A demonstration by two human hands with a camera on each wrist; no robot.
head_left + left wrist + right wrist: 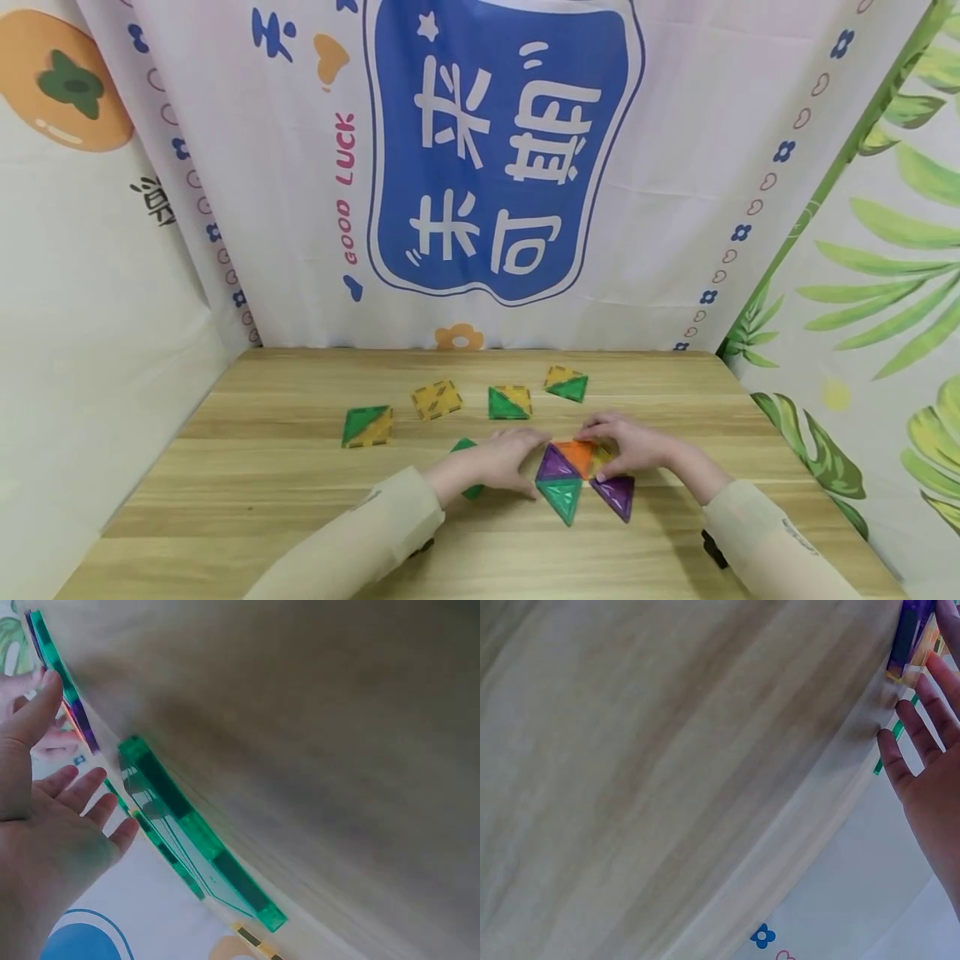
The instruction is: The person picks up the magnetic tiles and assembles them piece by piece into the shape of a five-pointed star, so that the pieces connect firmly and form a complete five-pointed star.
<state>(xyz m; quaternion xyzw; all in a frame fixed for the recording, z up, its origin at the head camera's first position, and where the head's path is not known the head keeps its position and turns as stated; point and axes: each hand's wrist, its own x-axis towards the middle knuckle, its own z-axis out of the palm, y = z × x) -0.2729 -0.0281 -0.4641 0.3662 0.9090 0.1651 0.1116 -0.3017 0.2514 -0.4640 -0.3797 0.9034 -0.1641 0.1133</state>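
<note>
Orange triangle (575,455) is lying between purple triangle (556,465) and yellow triangle (602,459) on the table (225,500), left hand (504,461) is framing one side, grip apart, right hand (633,444) is spanning the yellow, can't tell if it's pinching, probably steadying so edges are lining up

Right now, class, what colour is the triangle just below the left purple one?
Green; that triangle shows best in the head view.

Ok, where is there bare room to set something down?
The wooden tabletop is bare left of the leftmost green-and-yellow square and, nearest the person, between the left sleeve and right sleeve. Crowded: around the orange triangle, between the left hand and right hand.
</note>
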